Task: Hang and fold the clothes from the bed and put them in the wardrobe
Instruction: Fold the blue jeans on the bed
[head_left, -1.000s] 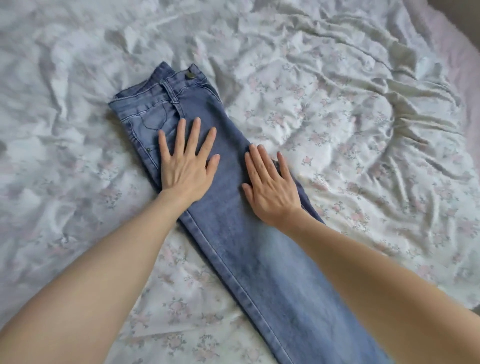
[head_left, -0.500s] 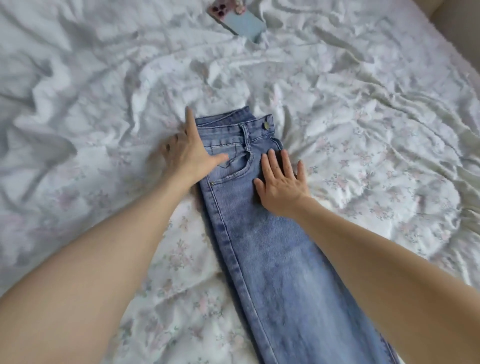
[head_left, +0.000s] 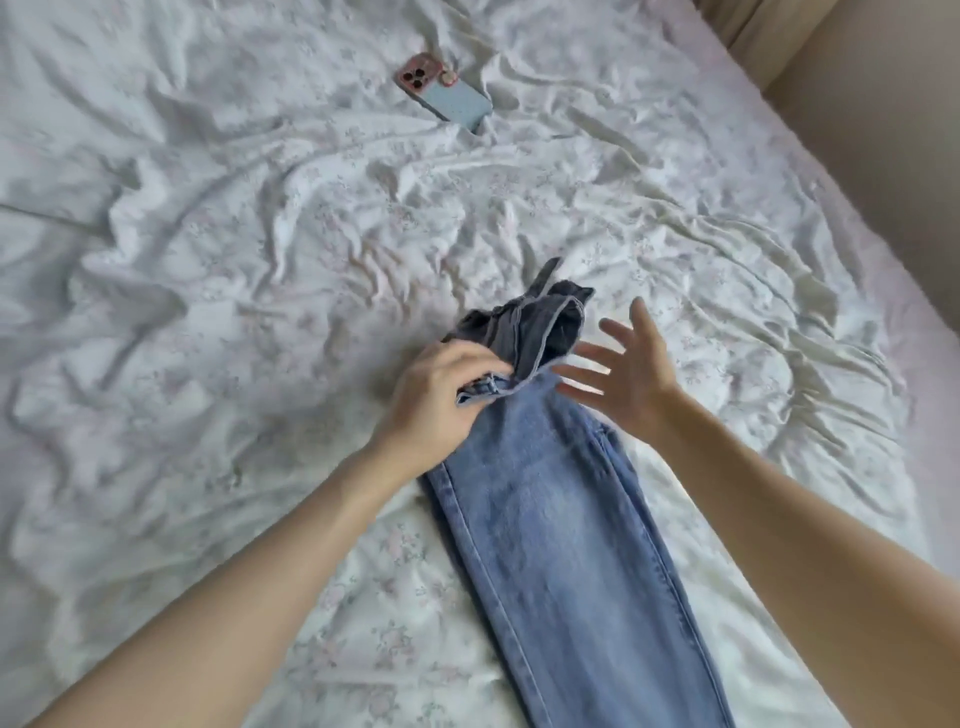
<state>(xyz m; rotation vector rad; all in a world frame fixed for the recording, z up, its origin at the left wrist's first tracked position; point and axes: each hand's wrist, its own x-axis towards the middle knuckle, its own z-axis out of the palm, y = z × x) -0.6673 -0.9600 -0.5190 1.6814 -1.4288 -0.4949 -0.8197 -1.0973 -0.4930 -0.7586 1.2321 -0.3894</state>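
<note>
The blue jeans (head_left: 561, 545) lie lengthwise on the bed (head_left: 260, 312), legs stacked one on the other and running toward the person, with the waistband end raised off the sheet and bunched. The left hand (head_left: 441, 400) grips that waistband, its fingers (head_left: 467, 364) curled round the denim near a belt loop. The right hand (head_left: 623, 374) hovers just beside the lifted end, fingers spread wide and holding nothing; it looks clear of the cloth.

The step in hand appears to be folding the waist end down over the legs. To do it well, the free hand should probably take the opposite corner of the waistband so both corners travel together, keeping the edge square to the side seams. Carrying the end over in one arc and laying it flat would avoid a twisted fold. A one-handed pull risks dragging the stacked legs out of line on the rumpled sheet.

Farther up the bed, well apart, a phone (head_left: 447, 96) in a light blue case lies back-up.
</note>
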